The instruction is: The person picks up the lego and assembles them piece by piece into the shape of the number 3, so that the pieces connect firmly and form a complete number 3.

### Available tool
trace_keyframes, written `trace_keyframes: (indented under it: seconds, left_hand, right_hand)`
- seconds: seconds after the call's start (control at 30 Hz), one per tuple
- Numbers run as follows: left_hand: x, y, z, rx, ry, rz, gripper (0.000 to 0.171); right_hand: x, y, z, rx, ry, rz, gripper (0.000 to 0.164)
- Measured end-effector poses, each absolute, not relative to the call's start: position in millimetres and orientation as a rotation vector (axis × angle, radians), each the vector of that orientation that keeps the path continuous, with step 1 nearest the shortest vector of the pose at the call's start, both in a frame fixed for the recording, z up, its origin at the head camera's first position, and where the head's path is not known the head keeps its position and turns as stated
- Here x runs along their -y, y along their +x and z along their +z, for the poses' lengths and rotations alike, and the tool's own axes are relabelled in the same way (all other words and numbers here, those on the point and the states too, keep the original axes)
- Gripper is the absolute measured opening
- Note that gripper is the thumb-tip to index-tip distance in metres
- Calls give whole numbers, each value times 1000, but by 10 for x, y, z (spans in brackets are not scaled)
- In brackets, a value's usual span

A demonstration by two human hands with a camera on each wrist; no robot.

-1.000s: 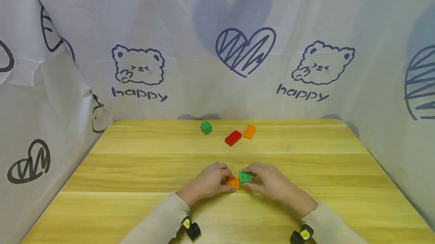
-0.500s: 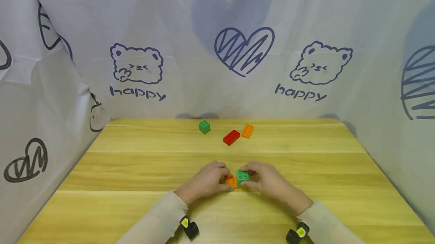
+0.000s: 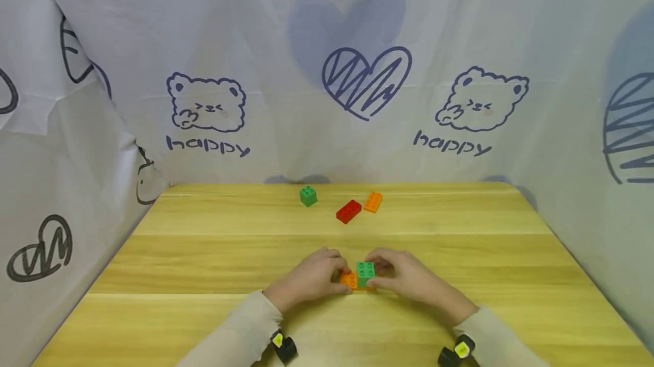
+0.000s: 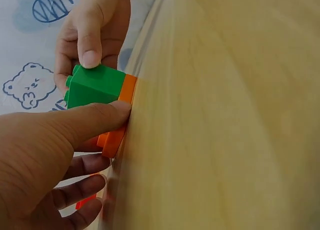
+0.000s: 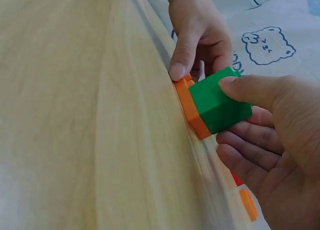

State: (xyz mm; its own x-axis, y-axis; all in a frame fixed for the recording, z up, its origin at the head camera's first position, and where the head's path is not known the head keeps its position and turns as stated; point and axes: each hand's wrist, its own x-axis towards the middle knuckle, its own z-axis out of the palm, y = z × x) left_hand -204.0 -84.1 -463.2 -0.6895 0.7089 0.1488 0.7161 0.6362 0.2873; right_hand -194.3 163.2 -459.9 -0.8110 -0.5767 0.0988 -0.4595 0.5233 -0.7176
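On the near middle of the table, a green square brick (image 3: 365, 272) sits upright on the right half of a thin orange brick (image 3: 349, 280). My left hand (image 3: 313, 276) pinches the orange brick's left end, the thumb along its near side in the left wrist view. The right hand (image 3: 406, 277) holds the green brick between thumb and fingers; its thumb presses the near face of the brick (image 5: 215, 102) in the right wrist view. Studs show on the orange brick's uncovered left half. The fingers behind both bricks are partly hidden.
Farther back on the wooden table (image 3: 230, 259) lie another green brick (image 3: 308, 196), a red brick (image 3: 349, 211) and a second thin orange brick (image 3: 373, 201). A white cloth (image 3: 286, 145) with drawings hangs behind the table and at its sides.
The head view has shifted slightly. Both hands stay at the two joined bricks, and the right fingertips have moved a little lower around the green brick.
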Motion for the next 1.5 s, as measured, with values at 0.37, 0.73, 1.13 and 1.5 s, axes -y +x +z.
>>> trace_keyframes:
  seconds: [0.37, 0.73, 1.13, 1.5]
  left_hand:
    - [878, -2041, -4594, 2869, -1256, -526, 34]
    - [991, -2196, -4517, 2984, -1222, -617, 47]
    - [912, -2434, -4441, 2888, -1005, -621, 43]
    - [786, -2664, -4438, 2893, -795, -613, 50]
  right_hand:
    - [-1679, -1917, -4604, -2531, -884, -1213, 40]
    - [-1665, -1909, -4626, -2527, -928, -1222, 39]
    - [-1675, -1914, -4641, -2535, -941, -1224, 38]
    - [-1673, -1919, -4653, -2549, -959, -1218, 38]
